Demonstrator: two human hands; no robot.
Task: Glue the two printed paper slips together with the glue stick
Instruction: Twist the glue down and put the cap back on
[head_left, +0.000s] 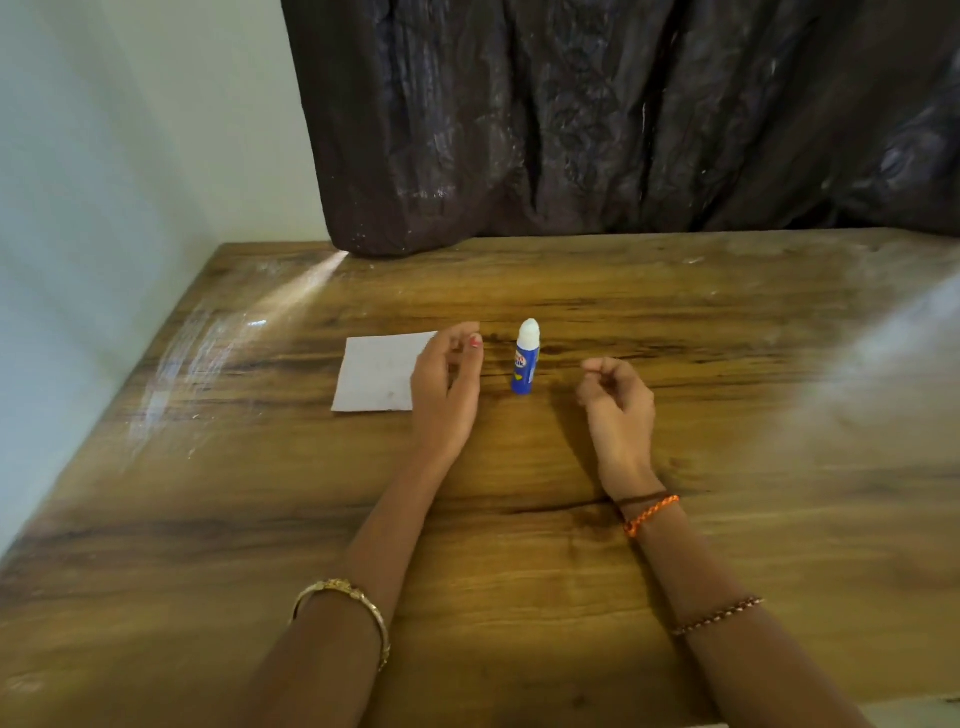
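Both hands hover with loosely curled, empty fingers: the left hand (447, 387) over the paper slip (376, 373) left of centre, the right hand (615, 402) beside the upright glue stick (526, 358). The person should steady the paper flat, then grasp the stick low.

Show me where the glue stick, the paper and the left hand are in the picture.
glue stick (525, 364): head view, on its blue body.
paper (376, 371): head view, on its bare white middle.
left hand (448, 387): head view, on the back of the hand.
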